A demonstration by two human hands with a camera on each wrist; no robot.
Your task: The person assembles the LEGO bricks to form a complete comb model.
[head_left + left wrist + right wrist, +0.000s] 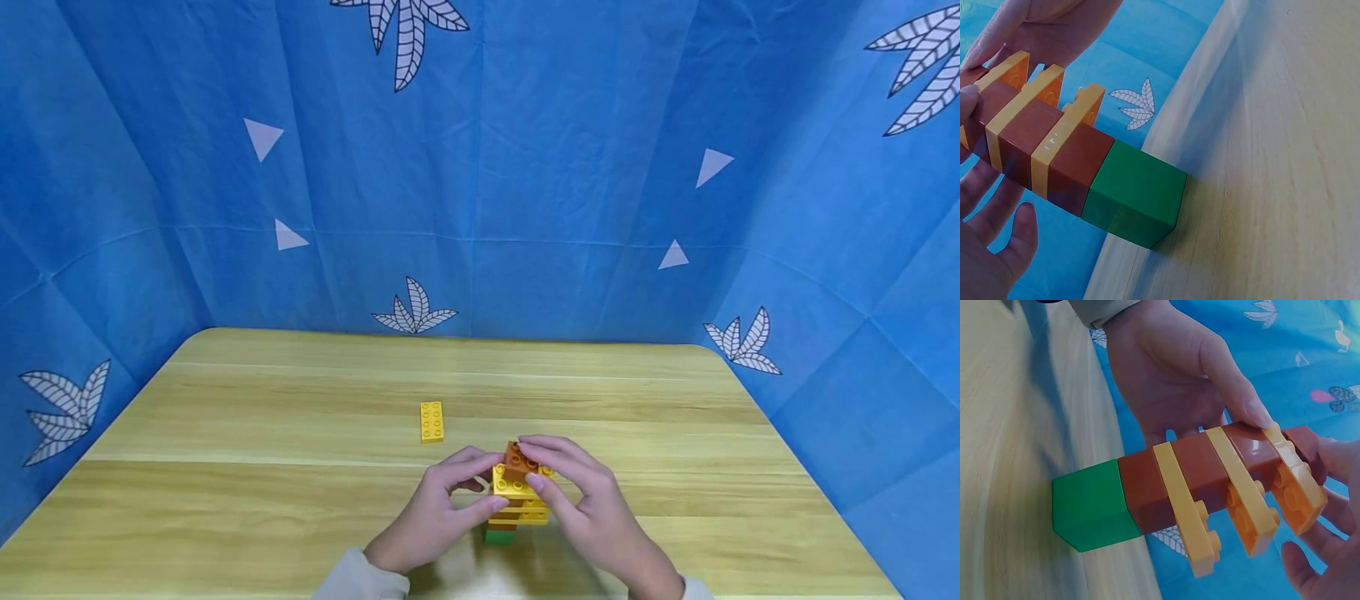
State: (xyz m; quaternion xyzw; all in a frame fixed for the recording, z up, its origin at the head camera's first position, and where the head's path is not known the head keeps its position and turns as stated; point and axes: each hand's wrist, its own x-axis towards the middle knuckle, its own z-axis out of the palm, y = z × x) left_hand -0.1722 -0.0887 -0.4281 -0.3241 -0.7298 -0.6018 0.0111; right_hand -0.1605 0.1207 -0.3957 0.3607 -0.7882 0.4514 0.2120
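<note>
A tower of toy building bricks stands on the table, a green brick at its foot. Above the green, brown bricks alternate with yellow plates that jut out to one side. My left hand holds the tower near its top, thumb on the near side and fingers behind. At the very top, a brown brick sits on the uppermost yellow plate. My right hand pinches that brown brick between thumb and fingers, partly covering the plate's right end.
A loose yellow brick with two rows of studs lies flat beyond the tower, slightly left. The wooden table has rounded far corners. Blue cloth printed with leaves and triangles hangs around its back and sides.
</note>
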